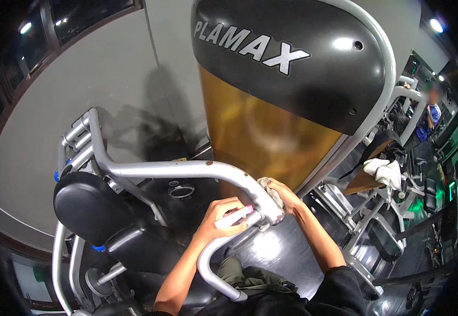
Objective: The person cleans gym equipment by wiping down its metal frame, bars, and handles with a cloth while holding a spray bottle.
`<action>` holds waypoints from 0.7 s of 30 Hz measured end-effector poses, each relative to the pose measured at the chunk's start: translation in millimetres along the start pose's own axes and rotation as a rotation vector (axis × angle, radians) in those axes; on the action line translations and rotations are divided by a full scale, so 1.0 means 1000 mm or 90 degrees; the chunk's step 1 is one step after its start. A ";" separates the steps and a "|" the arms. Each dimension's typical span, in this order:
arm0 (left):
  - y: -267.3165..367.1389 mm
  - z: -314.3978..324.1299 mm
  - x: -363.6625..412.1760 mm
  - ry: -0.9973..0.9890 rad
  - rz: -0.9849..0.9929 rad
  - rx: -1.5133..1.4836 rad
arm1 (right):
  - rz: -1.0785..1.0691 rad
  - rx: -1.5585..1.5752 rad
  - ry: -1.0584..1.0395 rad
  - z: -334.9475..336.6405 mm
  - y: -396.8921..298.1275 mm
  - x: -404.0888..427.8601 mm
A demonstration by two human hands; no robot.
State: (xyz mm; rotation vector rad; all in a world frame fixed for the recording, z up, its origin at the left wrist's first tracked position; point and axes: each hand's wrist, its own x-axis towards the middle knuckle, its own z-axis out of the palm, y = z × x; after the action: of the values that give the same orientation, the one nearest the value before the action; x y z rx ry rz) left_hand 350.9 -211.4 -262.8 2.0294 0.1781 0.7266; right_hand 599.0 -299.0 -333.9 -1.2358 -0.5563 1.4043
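In front of me runs the silver tubular arm [165,170] of an exercise machine, its paint chipped in places. My right hand [286,195] presses a crumpled greyish cloth [270,189] against the outer side of the tube near its capped end. My left hand [223,215] grips a slim white object with a pink end [234,219], whose exact kind I cannot tell. That hand sits beside the short bar branching off the tube. Below it, a curved silver handle [209,262] bends towards my body.
The machine's tall housing [268,130] has a black top marked PLAMAX and an amber panel. A black padded backrest [90,207] stands at left, near the grey wall [106,71]. At right, a white cloth [382,172] lies on other equipment; a person [430,114] is farther back.
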 end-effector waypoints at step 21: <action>0.018 -0.008 0.003 -0.084 0.042 0.204 | -0.432 -0.759 -0.067 0.032 -0.063 -0.077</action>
State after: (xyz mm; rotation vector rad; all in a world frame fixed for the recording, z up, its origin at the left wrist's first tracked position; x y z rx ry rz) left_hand 346.4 -214.1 -244.0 2.3910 0.1598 0.6332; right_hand 582.7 -343.5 -240.6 -1.6051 -1.8453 0.4740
